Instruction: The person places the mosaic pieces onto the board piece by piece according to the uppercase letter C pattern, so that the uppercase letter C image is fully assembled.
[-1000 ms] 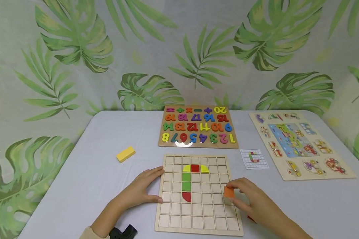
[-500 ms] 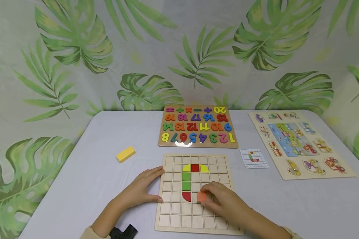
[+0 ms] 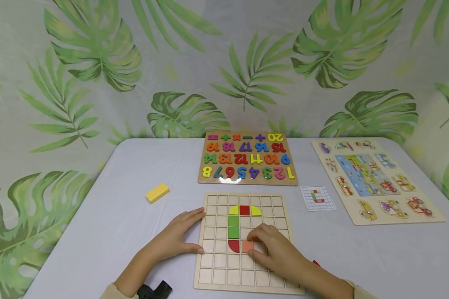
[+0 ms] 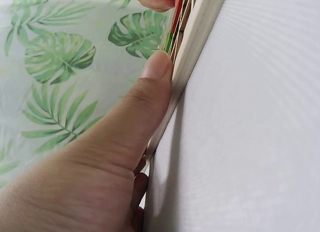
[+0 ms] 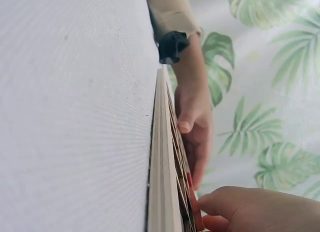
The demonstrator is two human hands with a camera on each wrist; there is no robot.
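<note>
In the head view, the wooden grid board (image 3: 217, 261) lies in front of the person. My left hand (image 3: 176, 236) rests at its left edge, thumb on the rim and fingers extended. With thumb and fingertips, my right hand (image 3: 275, 249) pinches an orange square tile (image 3: 247, 246) at a cell right beside a red quarter-round tile (image 3: 233, 246). Above that red tile sit two green squares (image 3: 233, 226), a yellow quarter-round (image 3: 233, 211), a red square (image 3: 244, 210) and another yellow quarter-round (image 3: 256, 211). The right wrist view shows the orange tile (image 5: 197, 212) at the fingertips, low over the board.
A yellow block (image 3: 157, 193) lies left of the board. Behind stands a number puzzle (image 3: 269, 182). To the right are a small pattern card (image 3: 318, 198) and a vehicle puzzle (image 3: 353, 216). A red piece (image 3: 316, 263) is partly hidden by the right forearm.
My right hand has carried the orange tile leftward from the board's right edge to the cell beside the red quarter-round. The left hand has stayed in place.
</note>
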